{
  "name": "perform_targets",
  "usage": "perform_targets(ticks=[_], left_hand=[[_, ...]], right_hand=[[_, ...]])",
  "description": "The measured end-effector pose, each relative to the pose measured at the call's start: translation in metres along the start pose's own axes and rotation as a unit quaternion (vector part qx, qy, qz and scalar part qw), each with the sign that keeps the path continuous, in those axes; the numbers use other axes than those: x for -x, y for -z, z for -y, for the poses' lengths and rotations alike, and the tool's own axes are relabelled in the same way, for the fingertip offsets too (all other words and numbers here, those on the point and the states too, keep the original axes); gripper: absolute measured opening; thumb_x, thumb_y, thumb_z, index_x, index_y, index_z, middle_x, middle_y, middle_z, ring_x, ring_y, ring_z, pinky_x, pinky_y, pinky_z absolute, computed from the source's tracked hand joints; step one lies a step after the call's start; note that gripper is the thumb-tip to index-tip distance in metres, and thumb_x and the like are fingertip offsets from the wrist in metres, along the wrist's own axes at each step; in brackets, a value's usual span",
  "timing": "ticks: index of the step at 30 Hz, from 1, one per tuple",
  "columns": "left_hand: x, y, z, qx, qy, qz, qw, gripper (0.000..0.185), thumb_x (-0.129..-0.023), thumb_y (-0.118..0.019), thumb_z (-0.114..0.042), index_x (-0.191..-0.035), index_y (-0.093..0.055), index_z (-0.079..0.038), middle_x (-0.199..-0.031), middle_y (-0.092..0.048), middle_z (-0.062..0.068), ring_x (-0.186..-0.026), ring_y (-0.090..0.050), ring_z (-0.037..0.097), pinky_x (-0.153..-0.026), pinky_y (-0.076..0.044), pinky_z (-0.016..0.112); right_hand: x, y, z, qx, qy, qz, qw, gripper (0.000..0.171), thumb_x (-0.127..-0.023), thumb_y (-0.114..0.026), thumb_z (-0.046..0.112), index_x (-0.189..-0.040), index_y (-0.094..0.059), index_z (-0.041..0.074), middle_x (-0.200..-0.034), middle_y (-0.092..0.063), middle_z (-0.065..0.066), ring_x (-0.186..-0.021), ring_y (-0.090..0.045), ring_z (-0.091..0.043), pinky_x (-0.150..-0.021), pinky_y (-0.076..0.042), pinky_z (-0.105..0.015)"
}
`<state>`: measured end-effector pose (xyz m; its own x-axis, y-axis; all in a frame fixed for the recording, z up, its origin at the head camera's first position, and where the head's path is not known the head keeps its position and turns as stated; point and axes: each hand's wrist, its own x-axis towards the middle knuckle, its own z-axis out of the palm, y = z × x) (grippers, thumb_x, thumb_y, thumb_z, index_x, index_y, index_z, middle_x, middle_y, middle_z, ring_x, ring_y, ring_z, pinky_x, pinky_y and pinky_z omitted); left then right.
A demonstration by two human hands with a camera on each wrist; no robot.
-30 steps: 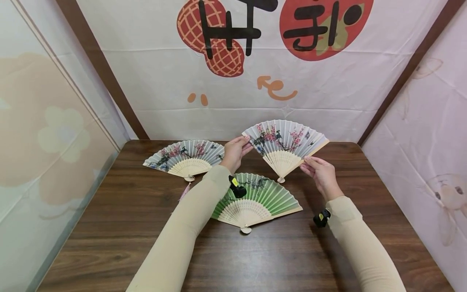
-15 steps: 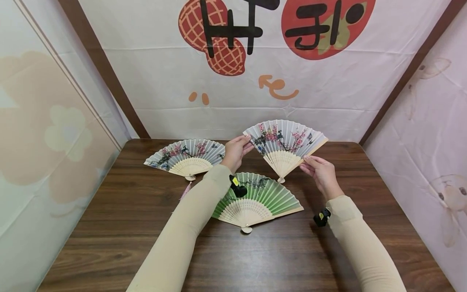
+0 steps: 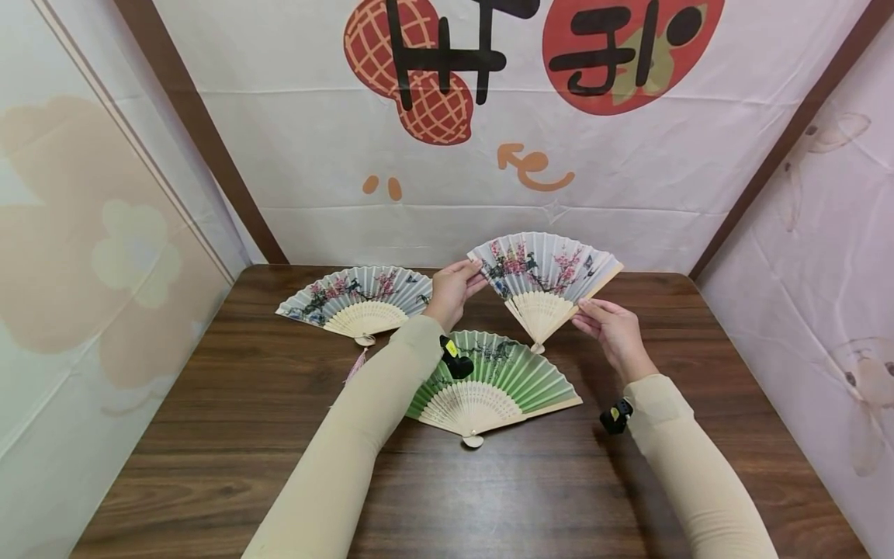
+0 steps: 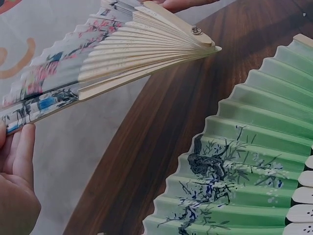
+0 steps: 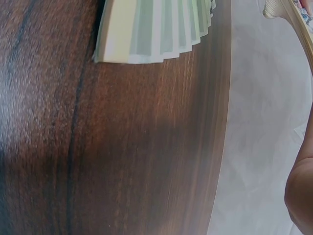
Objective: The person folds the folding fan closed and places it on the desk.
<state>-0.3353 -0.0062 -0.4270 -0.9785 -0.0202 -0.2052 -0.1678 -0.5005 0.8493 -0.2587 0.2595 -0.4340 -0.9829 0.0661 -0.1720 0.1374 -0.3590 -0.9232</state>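
In the head view, a pale grey folding fan (image 3: 552, 268) with pink blossoms is spread out and raised off the table at the back. My left hand (image 3: 450, 295) pinches the upper left edge of its leaf. On the other side, my right hand (image 3: 618, 334) pinches the right guard stick, about halfway up. The left wrist view shows the fan's ribs (image 4: 142, 46) and its pivot pin (image 4: 196, 30). Just in front, a green folding fan (image 3: 482, 396) lies spread on the table, partly covered by my left forearm.
Behind my left wrist, a second grey blossom fan (image 3: 366, 303) lies spread, with a pink tassel (image 3: 356, 363). All rests on a dark wooden table (image 3: 503, 497). A printed cloth backdrop (image 3: 307, 155) rises behind the table's back edge, with cloth sides left and right.
The raised fan has narrowed slightly, as its right edge and my right hand have shifted a little to the left. The other two fans lie as before.
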Motion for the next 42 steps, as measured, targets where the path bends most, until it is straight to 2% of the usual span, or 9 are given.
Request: perform_targets(ticks=[6,12,18,26,31,35,42], left_hand=[[0.0005,0.0007,-0.0005,-0.009,-0.001,0.003,1.0000,0.013,-0.098,-0.060,-0.003,-0.106,-0.067,0.004,-0.104,-0.067,0.007,-0.087,-0.064,0.019,-0.080,-0.064,0.024],[0.0002,0.0011,0.0005,-0.013,0.000,-0.001,0.9999,0.007,-0.097,-0.061,-0.003,-0.094,-0.067,-0.002,-0.094,-0.067,0.003,-0.071,-0.065,0.011,-0.075,-0.064,0.021],[0.0000,0.0016,0.0011,-0.010,0.000,0.000,0.9999,0.008,-0.097,-0.062,-0.002,-0.091,-0.067,-0.004,-0.087,-0.067,0.000,-0.068,-0.065,0.009,-0.072,-0.064,0.020],[0.0010,0.0013,0.0013,-0.014,0.004,0.001,0.9999,0.007,-0.097,-0.061,-0.001,-0.099,-0.067,0.000,-0.106,-0.069,0.010,-0.070,-0.067,0.010,-0.076,-0.064,0.022],[0.0011,0.0006,0.0007,-0.013,0.001,0.002,0.9999,0.006,-0.097,-0.061,-0.001,-0.098,-0.068,0.000,-0.097,-0.069,0.005,-0.070,-0.066,0.010,-0.075,-0.064,0.021],[0.0015,0.0001,0.0005,-0.014,0.003,0.003,0.9999,0.013,-0.096,-0.062,-0.001,-0.106,-0.067,0.004,-0.090,-0.068,0.001,-0.069,-0.066,0.010,-0.074,-0.064,0.021],[0.0019,-0.0008,0.0003,-0.021,0.011,0.003,0.9997,0.023,-0.096,-0.063,-0.001,-0.117,-0.065,0.008,-0.089,-0.067,0.000,-0.068,-0.065,0.009,-0.072,-0.064,0.019]], right_hand=[[0.0009,-0.0016,0.0007,0.001,0.000,0.007,1.000,0.025,-0.097,-0.061,0.005,-0.080,-0.077,0.015,-0.079,-0.076,0.003,-0.072,-0.073,-0.007,-0.073,-0.064,-0.021],[0.0013,-0.0028,0.0008,0.006,0.000,0.012,1.000,0.028,-0.098,-0.059,0.004,-0.079,-0.076,0.016,-0.076,-0.075,0.002,-0.071,-0.073,-0.007,-0.073,-0.064,-0.021],[0.0001,-0.0027,-0.0002,0.016,-0.002,0.017,1.000,0.029,-0.098,-0.059,0.004,-0.079,-0.076,0.016,-0.076,-0.076,0.002,-0.071,-0.073,-0.008,-0.073,-0.064,-0.021],[0.0007,-0.0038,0.0011,0.017,-0.005,0.023,1.000,0.030,-0.099,-0.058,0.003,-0.079,-0.076,0.016,-0.077,-0.075,0.003,-0.071,-0.073,-0.008,-0.073,-0.064,-0.021],[-0.0004,-0.0037,0.0007,0.021,-0.005,0.026,0.999,0.030,-0.099,-0.058,0.003,-0.080,-0.076,0.016,-0.078,-0.076,0.003,-0.072,-0.073,-0.007,-0.073,-0.064,-0.021],[-0.0007,-0.0033,0.0006,0.025,-0.006,0.031,0.999,0.029,-0.099,-0.058,0.003,-0.080,-0.076,0.016,-0.078,-0.076,0.002,-0.072,-0.073,-0.008,-0.073,-0.064,-0.021],[0.0001,-0.0042,0.0005,0.028,-0.004,0.035,0.999,0.030,-0.099,-0.058,0.003,-0.079,-0.076,0.016,-0.077,-0.076,0.003,-0.071,-0.073,-0.008,-0.072,-0.064,-0.021]])
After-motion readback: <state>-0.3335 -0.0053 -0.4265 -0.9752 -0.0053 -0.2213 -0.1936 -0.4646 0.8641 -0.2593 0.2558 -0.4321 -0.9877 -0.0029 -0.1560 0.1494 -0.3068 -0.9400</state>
